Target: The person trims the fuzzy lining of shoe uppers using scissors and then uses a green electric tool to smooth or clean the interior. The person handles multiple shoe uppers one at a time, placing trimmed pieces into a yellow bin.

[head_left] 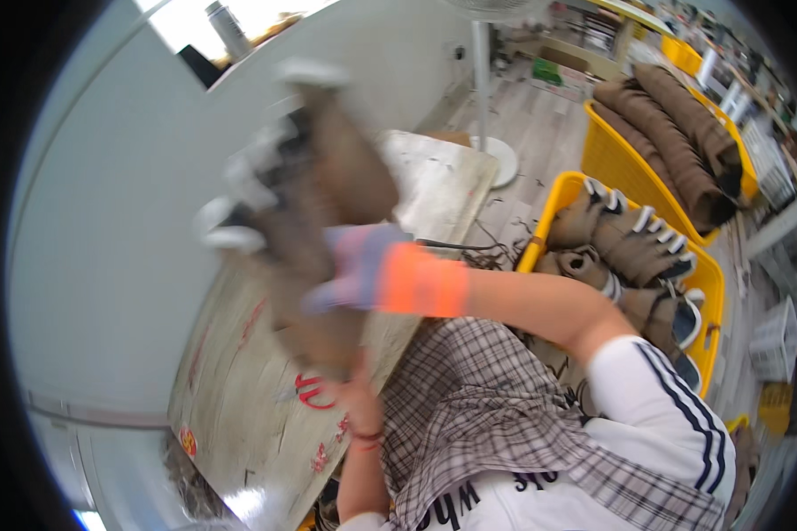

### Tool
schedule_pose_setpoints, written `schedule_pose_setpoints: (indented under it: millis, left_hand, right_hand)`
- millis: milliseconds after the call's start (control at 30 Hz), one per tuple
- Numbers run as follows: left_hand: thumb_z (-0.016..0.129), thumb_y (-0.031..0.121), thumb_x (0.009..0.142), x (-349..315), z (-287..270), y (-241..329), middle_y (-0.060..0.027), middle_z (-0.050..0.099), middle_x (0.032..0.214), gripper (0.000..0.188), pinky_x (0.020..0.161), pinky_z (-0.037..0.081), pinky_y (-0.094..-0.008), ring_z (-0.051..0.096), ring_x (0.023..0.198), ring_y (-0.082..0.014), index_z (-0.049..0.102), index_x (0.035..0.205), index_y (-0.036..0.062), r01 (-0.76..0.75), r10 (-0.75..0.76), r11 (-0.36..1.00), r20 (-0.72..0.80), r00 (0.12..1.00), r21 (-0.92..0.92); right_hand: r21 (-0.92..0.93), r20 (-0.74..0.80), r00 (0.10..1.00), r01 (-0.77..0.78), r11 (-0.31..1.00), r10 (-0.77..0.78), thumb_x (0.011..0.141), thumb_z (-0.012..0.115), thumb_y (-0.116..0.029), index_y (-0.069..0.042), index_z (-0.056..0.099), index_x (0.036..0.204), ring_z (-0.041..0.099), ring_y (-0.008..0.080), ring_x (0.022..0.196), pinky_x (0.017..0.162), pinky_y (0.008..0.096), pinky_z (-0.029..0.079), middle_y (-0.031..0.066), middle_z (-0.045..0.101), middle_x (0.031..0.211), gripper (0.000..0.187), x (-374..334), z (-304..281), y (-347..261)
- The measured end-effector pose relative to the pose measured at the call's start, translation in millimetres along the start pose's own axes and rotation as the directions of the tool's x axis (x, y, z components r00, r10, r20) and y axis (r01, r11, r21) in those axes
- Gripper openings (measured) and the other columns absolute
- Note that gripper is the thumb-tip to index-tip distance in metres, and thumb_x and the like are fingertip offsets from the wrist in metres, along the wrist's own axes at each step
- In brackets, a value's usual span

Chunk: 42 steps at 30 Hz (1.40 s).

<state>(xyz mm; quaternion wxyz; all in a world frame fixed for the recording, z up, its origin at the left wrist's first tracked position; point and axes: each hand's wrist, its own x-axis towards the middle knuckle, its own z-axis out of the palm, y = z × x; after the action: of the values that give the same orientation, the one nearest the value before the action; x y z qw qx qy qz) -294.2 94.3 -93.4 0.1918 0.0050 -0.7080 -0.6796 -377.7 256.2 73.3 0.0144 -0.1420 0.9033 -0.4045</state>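
Over the worktable I hold a bundle of brown fabric pieces (305,248), whose far ends are white and dark. The pieces are smeared by motion, so their exact kind does not show. My right hand (359,265), in a pale purple glove with an orange cuff, is wrapped round the bundle's near side. My left hand (356,400), bare with a red band at the wrist, grips its lower end; its fingers are partly hidden. Close to that hand, red-handled scissors (314,392) lie on the whitish worktable (230,389).
At my right stands a yellow basket (553,208) of similar rolled brown pieces with white edges. Behind it, another yellow basket (607,164) holds long brown stacks (673,133). A white fan stand (481,88) is beyond the table. Dark scraps (496,252) litter the floor. A pale wall (106,221) borders the left.
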Motion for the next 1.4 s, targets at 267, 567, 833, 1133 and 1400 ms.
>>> schedule_pose_setpoints:
  millis: [267,567,833,1133,1400]
  left_hand:
    - [0.063,0.013,0.086,126,-211,-37,-0.0142,0.054,0.121,0.044,0.093,0.041,-0.0341,0.053,0.105,-0.0241,0.050,0.123,-0.0070,-0.240,0.239,0.723,0.092,0.967,0.648]
    - [0.065,0.027,0.086,212,-251,-75,-0.0099,0.048,0.130,0.056,0.096,0.037,-0.0349,0.044,0.117,-0.0244,0.044,0.131,0.0003,0.551,-0.591,0.803,-0.177,0.787,-0.227]
    - [0.055,0.028,0.089,205,-241,-61,-0.0142,0.050,0.127,0.050,0.097,0.036,-0.0370,0.048,0.114,-0.0230,0.043,0.132,0.0041,0.248,0.055,0.595,-0.347,0.936,0.765]
    - [0.047,0.027,0.091,48,-35,75,-0.0164,0.054,0.120,0.044,0.092,0.042,-0.0398,0.054,0.106,-0.0252,0.044,0.128,0.0048,-0.154,-0.056,0.512,0.211,0.976,0.845]
    - [0.051,0.019,0.091,-1,-8,37,-0.0091,0.056,0.108,0.035,0.079,0.044,-0.0297,0.054,0.087,-0.0139,0.051,0.123,0.0040,0.183,-0.345,0.791,0.180,0.921,0.584]
  right_hand:
    - [0.177,-0.167,0.858,0.511,0.841,-0.486,0.070,0.071,-0.029,-0.002,0.054,0.112,0.054,0.0345,0.103,0.088,0.0386,0.045,0.0177,0.057,0.107,0.053,117,131,-50]
    - [0.116,-0.151,0.985,0.102,0.988,-0.084,0.077,0.067,-0.024,-0.011,0.062,0.111,0.060,0.0289,0.100,0.086,0.0365,0.047,0.0142,0.062,0.104,0.038,-1,24,217]
    - [0.470,-0.866,-0.254,-0.707,0.528,0.432,0.080,0.059,-0.037,0.005,0.065,0.083,0.060,0.0330,0.069,0.066,0.0410,0.045,0.0227,0.064,0.076,0.042,-360,-135,512]
    - [0.796,-0.487,-0.478,-0.588,0.145,0.731,0.069,0.073,-0.051,0.006,0.057,0.114,0.059,0.0339,0.102,0.086,0.0375,0.046,0.0200,0.061,0.112,0.074,-569,-90,574]
    - [0.606,-0.333,0.032,-0.758,0.240,0.942,0.089,0.058,-0.017,0.008,0.030,0.135,0.053,0.0386,0.112,0.093,0.0417,0.044,0.0311,0.049,0.126,0.059,-492,-56,531]
